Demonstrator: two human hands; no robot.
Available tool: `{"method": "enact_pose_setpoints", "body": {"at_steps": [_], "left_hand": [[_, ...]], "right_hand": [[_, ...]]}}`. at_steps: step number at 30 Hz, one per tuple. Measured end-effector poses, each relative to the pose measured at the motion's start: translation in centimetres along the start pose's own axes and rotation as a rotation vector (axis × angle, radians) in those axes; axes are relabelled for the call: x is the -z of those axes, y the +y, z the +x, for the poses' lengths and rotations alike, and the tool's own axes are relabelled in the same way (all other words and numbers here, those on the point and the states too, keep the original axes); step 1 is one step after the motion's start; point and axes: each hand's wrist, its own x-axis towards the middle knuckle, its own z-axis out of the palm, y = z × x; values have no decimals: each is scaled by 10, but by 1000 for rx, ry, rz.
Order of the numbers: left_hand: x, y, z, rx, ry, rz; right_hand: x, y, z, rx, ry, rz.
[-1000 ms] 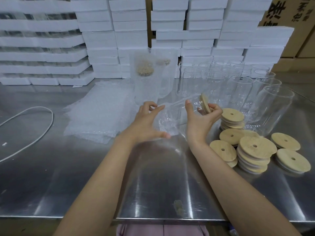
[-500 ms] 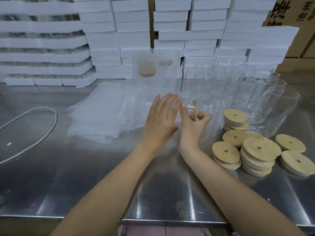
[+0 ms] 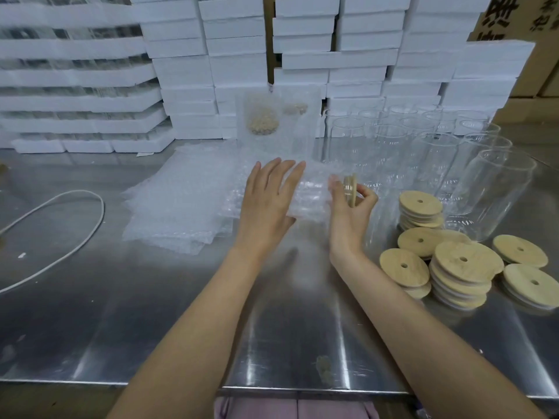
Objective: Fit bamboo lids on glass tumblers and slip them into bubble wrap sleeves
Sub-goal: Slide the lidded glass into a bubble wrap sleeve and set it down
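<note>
Head view: your left hand (image 3: 267, 199), fingers straight, rests on the bubble wrap sleeve (image 3: 313, 199); your right hand (image 3: 348, 214) pinches the bamboo lid (image 3: 352, 184).

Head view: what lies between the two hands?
The lidded tumbler, lying on its side in a bubble wrap sleeve, as the head view shows. The left hand presses flat on the sleeve; the right hand grips its bamboo lid.

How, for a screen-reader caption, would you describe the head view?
The right hand grips the bamboo lid of a tumbler lying sideways mostly inside a bubble wrap sleeve under the flat left hand. Loose lids and empty tumblers sit right on the steel table.
</note>
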Motion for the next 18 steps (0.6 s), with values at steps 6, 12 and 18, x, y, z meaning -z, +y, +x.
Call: {"method": "enact_pose_setpoints", "body": {"at_steps": [6,12,18], "left_hand": [[-7,18,0,-94,135,81],[-6,6,3,65,249,-35],[-9,-4,5,104,387,-130]], "right_hand": [[-1,7,-14,82,-170,-131],[4,-14,-3,173,-313,-53],[9,-26,3,391,-332,42]]}}
